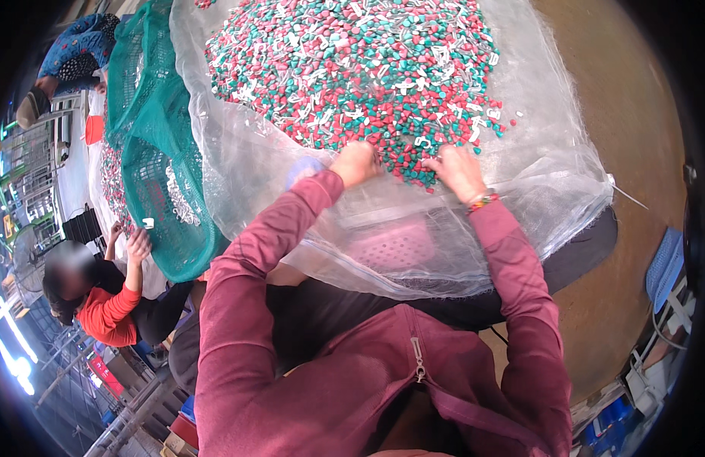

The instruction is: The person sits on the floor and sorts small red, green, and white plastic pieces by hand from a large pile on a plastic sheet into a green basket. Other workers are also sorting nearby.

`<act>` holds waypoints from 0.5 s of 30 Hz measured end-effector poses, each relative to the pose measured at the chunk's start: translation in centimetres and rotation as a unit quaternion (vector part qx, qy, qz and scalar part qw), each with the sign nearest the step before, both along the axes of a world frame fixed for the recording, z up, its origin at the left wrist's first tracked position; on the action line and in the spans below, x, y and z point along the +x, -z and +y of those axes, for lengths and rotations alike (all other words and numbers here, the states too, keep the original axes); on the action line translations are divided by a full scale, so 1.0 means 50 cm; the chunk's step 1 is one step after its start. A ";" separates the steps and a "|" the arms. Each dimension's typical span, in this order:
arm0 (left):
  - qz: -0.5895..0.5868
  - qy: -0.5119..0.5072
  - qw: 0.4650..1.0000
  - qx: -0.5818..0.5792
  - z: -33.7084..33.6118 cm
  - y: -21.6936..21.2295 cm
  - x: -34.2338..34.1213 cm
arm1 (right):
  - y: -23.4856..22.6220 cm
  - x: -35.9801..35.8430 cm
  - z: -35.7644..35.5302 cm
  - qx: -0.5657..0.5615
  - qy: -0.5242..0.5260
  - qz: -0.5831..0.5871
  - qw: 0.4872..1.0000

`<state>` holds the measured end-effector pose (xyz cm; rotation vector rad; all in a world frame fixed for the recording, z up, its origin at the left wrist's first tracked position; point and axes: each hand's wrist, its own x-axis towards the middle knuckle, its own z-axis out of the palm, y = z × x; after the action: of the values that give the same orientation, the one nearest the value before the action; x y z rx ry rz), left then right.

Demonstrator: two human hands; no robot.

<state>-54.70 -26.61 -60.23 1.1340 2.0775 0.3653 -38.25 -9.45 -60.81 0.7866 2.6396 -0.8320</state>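
Clock face read from mid-view. At twelve: loose heap of small red, green and white plastic-looking pieces, spread on translucent whitish mesh sheet. Also at twelve, close to centre: bare left hand, fingers curled in, at heap's lower edge; grasping any piece or not, cannot tell. At two: bare right hand, multicoloured bracelet at wrist, fingers bent together at same edge; likewise cannot tell. Between both: narrow tongue of pieces, pointing toward six. Near centre, toward four: pink perforated panel, seen through sheet. Near ten: green netting. Between eight and nine: red-sleeved co-worker.
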 end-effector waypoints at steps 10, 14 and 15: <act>-0.766 -0.185 0.578 0.213 0.130 -0.121 -0.096 | 0.023 -0.009 0.033 -0.162 0.112 0.078 0.977; -0.589 -0.210 0.771 0.124 0.211 -0.055 -0.056 | 0.030 0.028 -0.009 -0.016 0.023 0.064 0.998; -0.384 -0.097 0.895 0.205 0.227 -0.031 -0.036 | 0.035 0.033 -0.021 -0.006 0.009 0.053 0.999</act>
<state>-56.48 -15.26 -58.69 0.8013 1.4221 1.1872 -36.58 -10.47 -62.57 0.7842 2.7216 -0.9167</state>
